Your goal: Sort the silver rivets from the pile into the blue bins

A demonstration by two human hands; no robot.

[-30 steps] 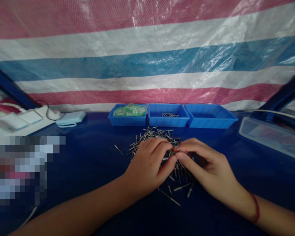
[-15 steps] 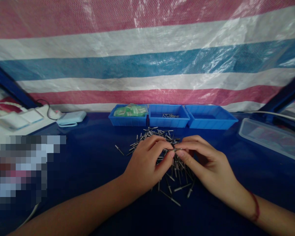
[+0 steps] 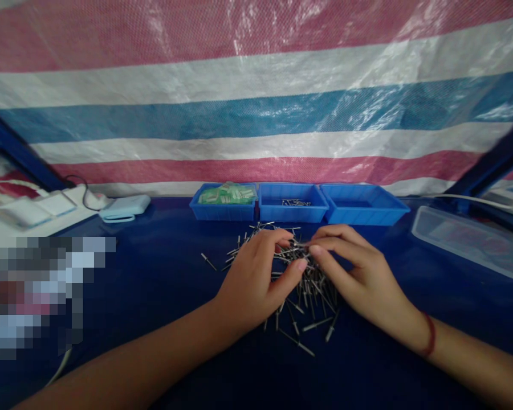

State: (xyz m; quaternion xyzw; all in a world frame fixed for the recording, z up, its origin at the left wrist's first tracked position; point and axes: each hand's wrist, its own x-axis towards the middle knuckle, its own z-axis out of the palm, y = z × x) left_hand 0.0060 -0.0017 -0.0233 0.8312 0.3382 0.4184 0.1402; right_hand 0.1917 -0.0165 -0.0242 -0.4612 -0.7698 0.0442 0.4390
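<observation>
Over piled rivets (image 3: 311, 283), slim pin (image 3: 300, 245) crosswise, pointing left, pinched by right hand (image 3: 359, 272), left hand (image 3: 256, 272), grip wide

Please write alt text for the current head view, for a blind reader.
A right hand pinches what looks like a thin metal rivet over a rivet pile on a blue table, beside an open left hand. Three blue bins stand behind.

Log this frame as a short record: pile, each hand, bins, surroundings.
Pile: loose metal rivets on a blue table
Left hand: open, over the pile
Right hand: seems to pinch a rivet
Left bin: green packaging
Middle bin: some rivets
Right bin: beside middle bin
Backdrop: striped sheet
</observation>
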